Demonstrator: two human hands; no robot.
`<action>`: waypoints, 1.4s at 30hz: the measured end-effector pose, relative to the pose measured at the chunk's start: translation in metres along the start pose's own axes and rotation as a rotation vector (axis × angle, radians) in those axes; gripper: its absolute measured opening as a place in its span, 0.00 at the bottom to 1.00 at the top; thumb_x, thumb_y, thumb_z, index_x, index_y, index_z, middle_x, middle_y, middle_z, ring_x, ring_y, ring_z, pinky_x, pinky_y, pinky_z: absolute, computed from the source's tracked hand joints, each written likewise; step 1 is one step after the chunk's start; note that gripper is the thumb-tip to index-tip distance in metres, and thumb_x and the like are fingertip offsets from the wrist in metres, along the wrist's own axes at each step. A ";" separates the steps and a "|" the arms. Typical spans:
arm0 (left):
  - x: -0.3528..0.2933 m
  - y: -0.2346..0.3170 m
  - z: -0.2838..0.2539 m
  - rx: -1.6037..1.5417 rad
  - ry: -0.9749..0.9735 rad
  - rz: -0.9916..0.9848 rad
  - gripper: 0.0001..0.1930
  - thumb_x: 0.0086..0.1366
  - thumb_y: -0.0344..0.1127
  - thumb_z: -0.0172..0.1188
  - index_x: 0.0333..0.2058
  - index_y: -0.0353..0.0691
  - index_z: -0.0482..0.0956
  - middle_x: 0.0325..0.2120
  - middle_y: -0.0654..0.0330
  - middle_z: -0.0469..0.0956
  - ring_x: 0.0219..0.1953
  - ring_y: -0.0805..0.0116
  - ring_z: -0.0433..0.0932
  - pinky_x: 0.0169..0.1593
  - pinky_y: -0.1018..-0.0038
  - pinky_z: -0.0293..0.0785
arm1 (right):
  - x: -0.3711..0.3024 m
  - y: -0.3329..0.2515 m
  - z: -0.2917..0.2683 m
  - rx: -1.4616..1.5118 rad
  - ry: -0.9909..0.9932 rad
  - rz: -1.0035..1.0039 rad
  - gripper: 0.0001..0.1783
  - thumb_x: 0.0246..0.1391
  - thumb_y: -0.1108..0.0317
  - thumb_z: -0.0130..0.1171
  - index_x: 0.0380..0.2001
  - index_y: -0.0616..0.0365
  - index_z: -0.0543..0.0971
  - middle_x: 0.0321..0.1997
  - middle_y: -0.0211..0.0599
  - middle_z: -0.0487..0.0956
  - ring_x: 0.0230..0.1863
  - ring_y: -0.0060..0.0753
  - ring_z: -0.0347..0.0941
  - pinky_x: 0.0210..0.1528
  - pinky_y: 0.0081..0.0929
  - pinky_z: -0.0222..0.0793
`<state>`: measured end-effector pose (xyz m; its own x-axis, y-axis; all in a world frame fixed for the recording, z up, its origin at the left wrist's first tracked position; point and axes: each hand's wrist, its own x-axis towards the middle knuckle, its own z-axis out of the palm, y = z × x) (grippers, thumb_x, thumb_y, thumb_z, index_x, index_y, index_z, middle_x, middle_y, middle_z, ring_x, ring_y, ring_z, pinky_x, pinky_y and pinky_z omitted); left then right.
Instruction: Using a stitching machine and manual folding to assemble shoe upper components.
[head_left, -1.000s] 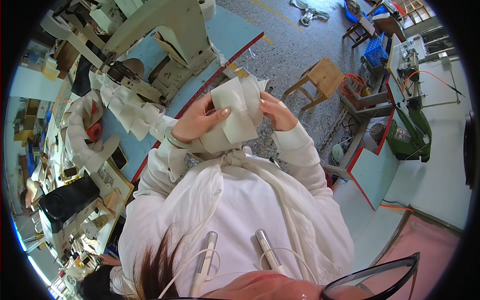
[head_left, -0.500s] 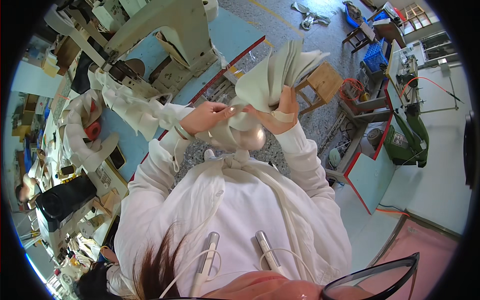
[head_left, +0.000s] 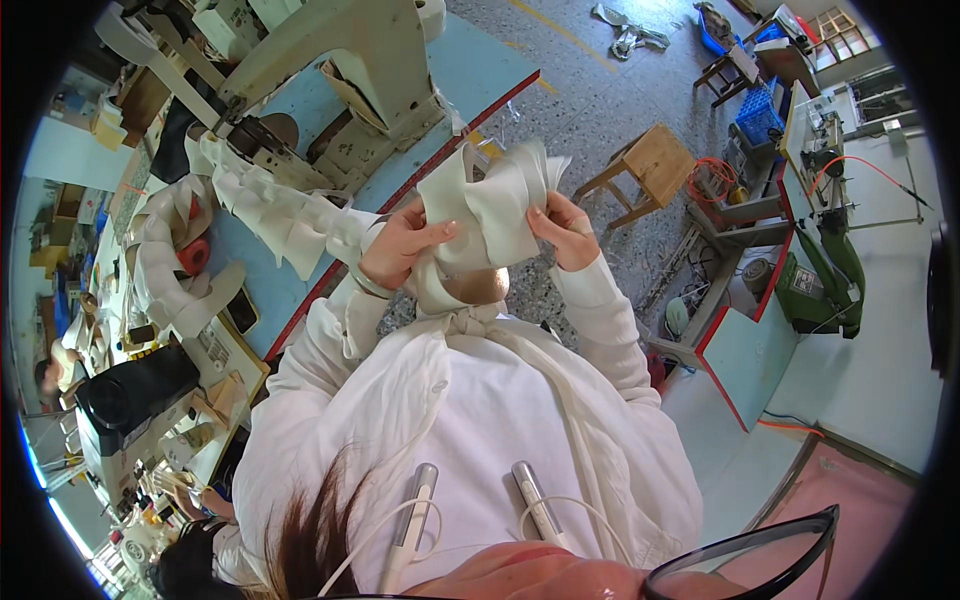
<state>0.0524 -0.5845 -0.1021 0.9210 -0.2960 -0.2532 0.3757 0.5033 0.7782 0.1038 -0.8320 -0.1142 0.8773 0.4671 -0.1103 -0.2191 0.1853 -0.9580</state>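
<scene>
Left hand and right hand were set on opposite sides of a stack of white pieces, each closed on its own edge. The left edge was pressed under the left thumb, the fingers of that hand being mostly hidden behind the material; the right edge was pinched between the right thumb and bent fingers. The stack was held up in front of the body, above the speckled floor, its layers fanned at the upper right. Beneath it, a curved white band was seen near the knotted shirt front.

At the left, a chain of overlapping white pieces was draped over the blue tabletop beside a sewing machine; whether it was joined to the stack could not be told. More curved white pieces were bunched around a red round object, near a phone.
</scene>
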 end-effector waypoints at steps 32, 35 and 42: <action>-0.024 0.011 0.014 0.313 -0.218 -0.085 0.17 0.63 0.34 0.57 0.48 0.31 0.72 0.41 0.61 0.77 0.41 0.75 0.74 0.45 0.77 0.70 | 0.006 -0.058 0.003 -0.276 0.389 -0.508 0.37 0.31 0.58 0.76 0.43 0.64 0.69 0.41 0.43 0.74 0.42 0.37 0.73 0.42 0.34 0.70; -0.024 0.004 0.014 0.291 -0.148 -0.093 0.18 0.65 0.39 0.55 0.49 0.31 0.72 0.42 0.60 0.76 0.43 0.74 0.73 0.48 0.77 0.68 | 0.009 -0.027 0.012 -0.683 0.276 -0.532 0.38 0.33 0.55 0.76 0.44 0.63 0.68 0.43 0.41 0.72 0.44 0.34 0.70 0.45 0.33 0.67; -0.019 -0.004 0.018 0.399 0.178 0.096 0.23 0.66 0.44 0.54 0.52 0.33 0.67 0.45 0.60 0.73 0.45 0.76 0.70 0.50 0.78 0.65 | -0.012 0.007 0.033 -0.263 -0.014 -0.211 0.35 0.42 0.59 0.72 0.49 0.63 0.66 0.46 0.36 0.71 0.47 0.28 0.67 0.51 0.27 0.63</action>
<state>0.0316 -0.5958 -0.0896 0.9662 -0.1016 -0.2370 0.2509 0.1587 0.9549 0.0778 -0.8077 -0.1107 0.8853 0.4541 0.0998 0.0860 0.0511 -0.9950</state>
